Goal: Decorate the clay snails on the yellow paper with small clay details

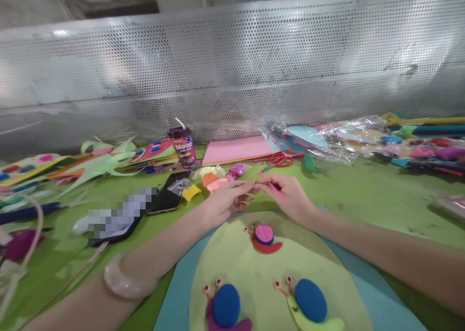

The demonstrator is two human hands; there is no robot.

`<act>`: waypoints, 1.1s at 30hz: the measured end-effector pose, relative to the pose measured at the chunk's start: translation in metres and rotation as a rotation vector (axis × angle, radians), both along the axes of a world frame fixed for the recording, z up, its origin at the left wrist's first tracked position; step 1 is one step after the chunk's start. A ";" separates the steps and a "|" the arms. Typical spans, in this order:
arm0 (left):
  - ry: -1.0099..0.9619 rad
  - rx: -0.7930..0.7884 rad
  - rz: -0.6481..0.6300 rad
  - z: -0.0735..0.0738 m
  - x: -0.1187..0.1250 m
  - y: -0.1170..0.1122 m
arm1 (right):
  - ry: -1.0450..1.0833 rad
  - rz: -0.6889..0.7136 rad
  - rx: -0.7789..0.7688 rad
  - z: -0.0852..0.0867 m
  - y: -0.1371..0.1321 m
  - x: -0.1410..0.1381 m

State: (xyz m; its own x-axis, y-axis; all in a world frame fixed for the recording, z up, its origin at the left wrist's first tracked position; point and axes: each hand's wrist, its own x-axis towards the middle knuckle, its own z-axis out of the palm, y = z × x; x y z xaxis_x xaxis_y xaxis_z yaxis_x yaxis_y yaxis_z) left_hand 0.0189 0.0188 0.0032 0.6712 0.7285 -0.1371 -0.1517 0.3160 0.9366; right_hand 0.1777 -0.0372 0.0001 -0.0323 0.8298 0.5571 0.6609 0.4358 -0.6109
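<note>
Purple-bodied snail figure and yellow-green snail figure, each fitted with a blue disc shell and two stalked eyes, lie side by side at my end of the pale green oval sheet. Light blue backing sheet extends beneath the oval on both sides. One pale bracelet encircles my left forearm.

Farther up the oval, a red snail figure carries a pink-topped shell with a blue rim.

Just beyond this figure, my two hands meet at the fingertips. My right hand is closed on a pink strip, which runs beneath its fingers. My left hand brings thumb and forefinger to the right fingertips, its other fingers loosely bent; I cannot tell whether it grips anything.

Left of my left hand: a black phone, with a yellow packet at its right edge. Directly behind the hands: an orange piece, a purple packet and red-handled scissors.

Beyond these stand a dark purple cup with a white straw, then pink sheets lying flat. Perforated metal panel closes the far side.
</note>
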 end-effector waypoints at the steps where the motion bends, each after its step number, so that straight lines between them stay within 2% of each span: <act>1: -0.001 -0.004 -0.001 0.000 0.000 0.000 | 0.003 0.011 0.006 0.000 -0.001 0.000; 13: 0.023 0.062 0.057 -0.002 -0.001 0.004 | -0.066 0.081 0.043 0.004 -0.004 -0.001; 19: 0.121 0.236 0.103 -0.001 -0.001 0.004 | -0.050 0.038 0.022 0.005 -0.004 -0.002; 25: 0.063 0.130 0.107 0.000 0.000 0.006 | 0.042 -0.037 -0.037 0.002 0.001 0.000; 33: 0.031 0.109 0.082 -0.002 -0.002 0.007 | 0.085 -0.033 -0.088 0.003 0.000 -0.002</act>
State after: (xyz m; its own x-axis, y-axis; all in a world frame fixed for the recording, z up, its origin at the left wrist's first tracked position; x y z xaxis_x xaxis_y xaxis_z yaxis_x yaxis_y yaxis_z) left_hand 0.0170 0.0255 0.0007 0.6058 0.7922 -0.0742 -0.1429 0.2001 0.9693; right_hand 0.1758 -0.0372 0.0032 0.0407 0.8754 0.4818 0.6182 0.3568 -0.7004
